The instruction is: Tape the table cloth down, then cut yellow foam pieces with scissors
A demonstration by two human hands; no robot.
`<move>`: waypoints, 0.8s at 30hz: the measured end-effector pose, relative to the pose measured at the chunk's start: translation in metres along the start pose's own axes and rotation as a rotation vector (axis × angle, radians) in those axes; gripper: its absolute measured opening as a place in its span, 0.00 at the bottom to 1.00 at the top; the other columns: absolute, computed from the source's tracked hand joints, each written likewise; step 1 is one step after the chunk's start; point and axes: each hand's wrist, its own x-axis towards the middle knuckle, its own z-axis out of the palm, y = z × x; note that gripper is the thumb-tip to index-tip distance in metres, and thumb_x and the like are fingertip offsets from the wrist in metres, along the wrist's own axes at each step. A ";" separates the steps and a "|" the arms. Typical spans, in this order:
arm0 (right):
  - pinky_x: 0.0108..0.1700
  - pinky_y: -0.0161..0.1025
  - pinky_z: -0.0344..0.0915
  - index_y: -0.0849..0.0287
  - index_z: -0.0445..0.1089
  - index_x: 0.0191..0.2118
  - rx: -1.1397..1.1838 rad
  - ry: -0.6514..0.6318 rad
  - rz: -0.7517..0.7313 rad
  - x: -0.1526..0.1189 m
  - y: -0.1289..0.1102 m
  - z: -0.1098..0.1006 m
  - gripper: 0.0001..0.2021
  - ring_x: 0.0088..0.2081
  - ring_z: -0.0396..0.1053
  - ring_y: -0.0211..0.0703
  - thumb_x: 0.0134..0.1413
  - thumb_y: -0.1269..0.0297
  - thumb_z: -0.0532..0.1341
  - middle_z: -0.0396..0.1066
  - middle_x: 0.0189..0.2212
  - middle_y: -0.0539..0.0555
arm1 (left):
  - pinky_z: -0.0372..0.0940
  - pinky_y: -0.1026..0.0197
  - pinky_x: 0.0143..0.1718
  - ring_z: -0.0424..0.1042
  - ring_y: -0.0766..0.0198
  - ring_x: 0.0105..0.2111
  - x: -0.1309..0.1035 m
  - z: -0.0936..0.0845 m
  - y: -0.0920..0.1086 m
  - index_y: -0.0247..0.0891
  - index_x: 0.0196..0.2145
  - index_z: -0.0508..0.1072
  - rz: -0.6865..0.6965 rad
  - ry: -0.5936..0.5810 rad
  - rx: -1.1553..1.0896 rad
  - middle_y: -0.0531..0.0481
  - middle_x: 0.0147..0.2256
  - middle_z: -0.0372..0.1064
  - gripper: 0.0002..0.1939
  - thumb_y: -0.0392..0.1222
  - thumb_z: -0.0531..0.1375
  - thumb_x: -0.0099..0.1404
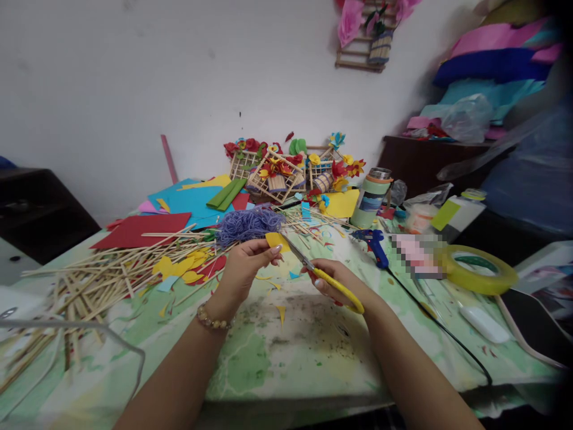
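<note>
Between thumb and fingers, my left hand [250, 263] pinches a small piece of yellow paper [276, 240]. A pair of scissors [333, 285] with yellow handles is gripped in my right hand [333, 276]. The scissors' blades point up and left, with their tips beside the paper's right edge; whether they touch it I cannot tell. Left of my left hand lie cut yellow petals [181, 266] and a light blue scrap [168, 283]. Below both hands a thin yellow offcut [281, 313] rests on the green patterned tablecloth [248, 358].
Wooden sticks [94, 292] spread across the left side. Behind my hands lies purple yarn [248, 224], with stick-and-flower crafts [277, 173] near the wall. To the right are a blue glue gun [373, 245] with a black cord, a bottle [369, 200] and a tape roll [501, 278].
</note>
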 end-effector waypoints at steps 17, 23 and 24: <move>0.23 0.31 0.53 0.62 0.67 0.37 0.036 0.035 0.029 0.003 0.000 -0.005 0.26 0.23 0.53 0.31 0.43 0.42 0.64 0.58 0.24 0.46 | 0.62 0.66 0.26 0.68 0.68 0.22 0.002 -0.001 -0.002 0.33 0.26 0.78 -0.043 -0.025 0.014 0.46 0.24 0.74 0.13 0.46 0.70 0.46; 0.16 0.31 0.50 0.61 0.64 0.45 0.161 0.223 0.092 0.006 0.005 0.003 0.26 0.15 0.50 0.30 0.50 0.43 0.60 0.56 0.19 0.43 | 0.64 0.66 0.25 0.69 0.67 0.21 -0.002 0.002 -0.007 0.35 0.25 0.78 -0.232 -0.360 0.090 0.45 0.24 0.74 0.11 0.46 0.69 0.49; 0.17 0.31 0.52 0.61 0.64 0.46 0.167 0.259 0.078 0.007 0.005 0.004 0.26 0.16 0.52 0.31 0.51 0.43 0.59 0.56 0.18 0.44 | 0.64 0.66 0.25 0.69 0.67 0.21 -0.004 0.004 -0.008 0.35 0.25 0.79 -0.272 -0.449 0.107 0.45 0.23 0.74 0.11 0.46 0.69 0.50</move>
